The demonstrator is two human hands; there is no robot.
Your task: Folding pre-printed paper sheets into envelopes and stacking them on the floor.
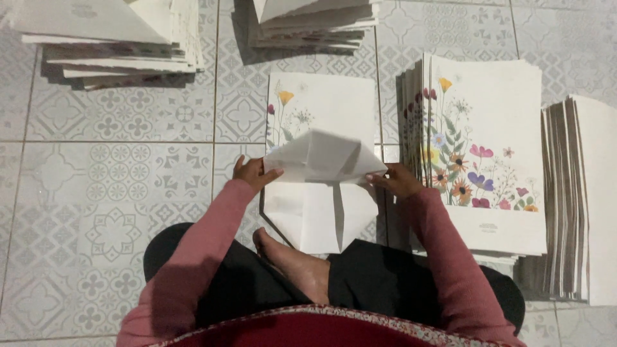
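On the patterned tile floor [116,193], a flowered paper bag [321,186] lies before the sitter's foot. Left hand [255,172] and right hand [398,180] each pinch its folded bottom flap [324,157]; keep both corners level and crease evenly, judging by the fold.

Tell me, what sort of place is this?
Probably a home or small workshop floor used for hand-making paper bags: patterned floor tiles, stacks of flower-printed paper bags, and a person seated folding one bag with both hands.

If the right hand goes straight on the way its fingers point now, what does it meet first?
The right hand points left across the folded paper. It would likely meet the left hand first, gripping the opposite edge.
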